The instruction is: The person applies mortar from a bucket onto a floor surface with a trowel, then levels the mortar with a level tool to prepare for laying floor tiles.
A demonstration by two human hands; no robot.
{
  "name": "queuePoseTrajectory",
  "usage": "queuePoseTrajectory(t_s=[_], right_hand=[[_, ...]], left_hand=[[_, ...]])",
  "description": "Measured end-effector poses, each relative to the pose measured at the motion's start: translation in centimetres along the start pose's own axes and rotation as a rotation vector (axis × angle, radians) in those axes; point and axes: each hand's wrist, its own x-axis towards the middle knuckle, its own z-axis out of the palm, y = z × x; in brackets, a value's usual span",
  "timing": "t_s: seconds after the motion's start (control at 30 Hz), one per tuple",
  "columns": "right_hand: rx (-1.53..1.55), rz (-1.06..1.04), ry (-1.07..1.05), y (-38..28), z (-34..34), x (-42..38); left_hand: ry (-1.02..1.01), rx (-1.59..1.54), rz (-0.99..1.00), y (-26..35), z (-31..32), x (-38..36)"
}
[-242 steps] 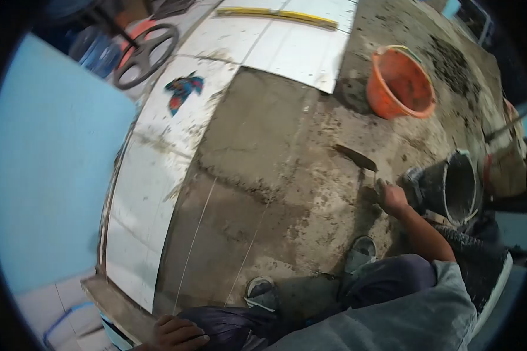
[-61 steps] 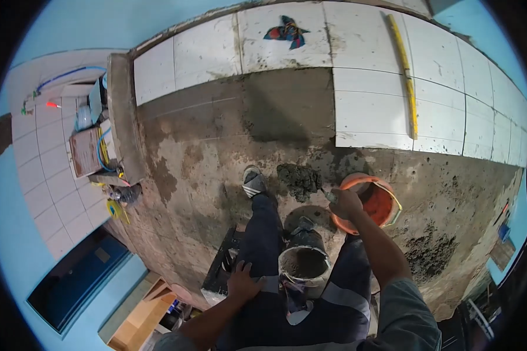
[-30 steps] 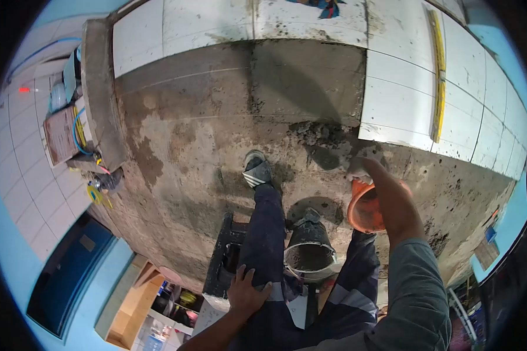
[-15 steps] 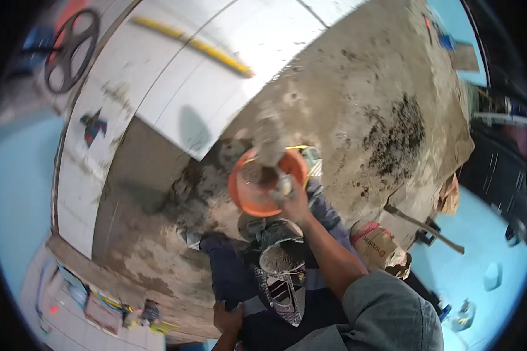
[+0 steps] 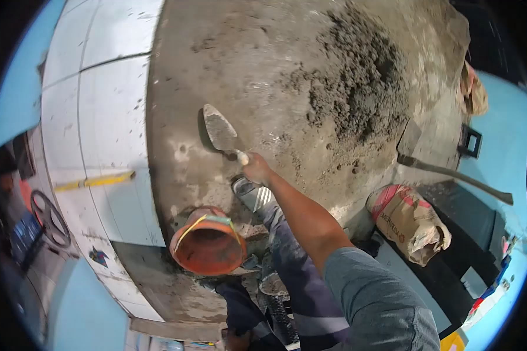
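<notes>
My right hand (image 5: 255,168) is closed round the handle of a trowel (image 5: 221,129), whose grey-smeared blade is held over the wet floor. Below and left of that hand stands an orange bucket (image 5: 209,245) with a yellow handle; its inside looks mostly bare. My left hand (image 5: 239,340) is low at the bottom edge, by my dark trousers, its fingers too dim to make out. Between my legs a small container (image 5: 273,284) is partly hidden.
A heap of dark mortar (image 5: 360,82) lies on the floor at upper right. White tiles (image 5: 114,93) with a yellow level (image 5: 95,182) run along the left. At the right are a long-handled tool (image 5: 457,175) and a torn paper bag (image 5: 407,222).
The view has swung toward the mortar heap. My right hand has moved from over the orange bucket out across the floor, still holding the trowel.
</notes>
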Motion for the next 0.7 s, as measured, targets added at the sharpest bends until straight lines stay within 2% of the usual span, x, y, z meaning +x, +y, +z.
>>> queuePoseTrajectory(t_s=[0.03,0.07,0.17,0.23,0.27,0.3,0.37,0.43,0.5,0.63,0.7], right_hand=[[0.060,0.029,0.012,0.0,-1.2,1.0],[0.116,0.063,0.018,0.8,-2.5,1.7],[0.117,0.139,0.259,8.7,-8.1,5.2],[0.108,0.305,0.256,9.8,-16.1,4.2],[0.379,0.221,0.344,10.2,-19.6,3.1],[0.137,0.344,0.446,9.1,-23.5,2.3],[0.146,0.383,0.513,7.9,-29.1,1.7],[0.395,0.335,0.543,12.1,-32.9,4.7],[0.294,0.314,0.627,13.5,-32.6,5.3],[0.100,0.195,0.834,12.2,-29.5,5.1],[0.008,0.127,0.840,13.0,-27.6,4.2]], left_hand=[[-0.015,0.080,-0.028,-0.4,0.7,1.1],[-0.070,0.020,0.231,-0.7,0.2,0.5],[-0.013,0.071,0.040,1.8,-1.4,-3.1],[-0.024,0.081,0.014,2.4,-3.0,-4.1],[-0.028,0.081,-0.001,2.5,-3.6,-4.5],[-0.049,0.043,0.024,2.6,-4.3,-4.9],[-0.092,-0.034,0.080,3.2,-5.9,-5.2],[-0.098,0.009,0.033,3.7,-5.8,-5.3],[-0.089,0.017,0.010,4.2,-5.5,-5.8],[-0.053,-0.016,-0.006,5.8,-4.6,-5.6],[-0.054,0.001,-0.082,6.0,-3.4,-5.0]])
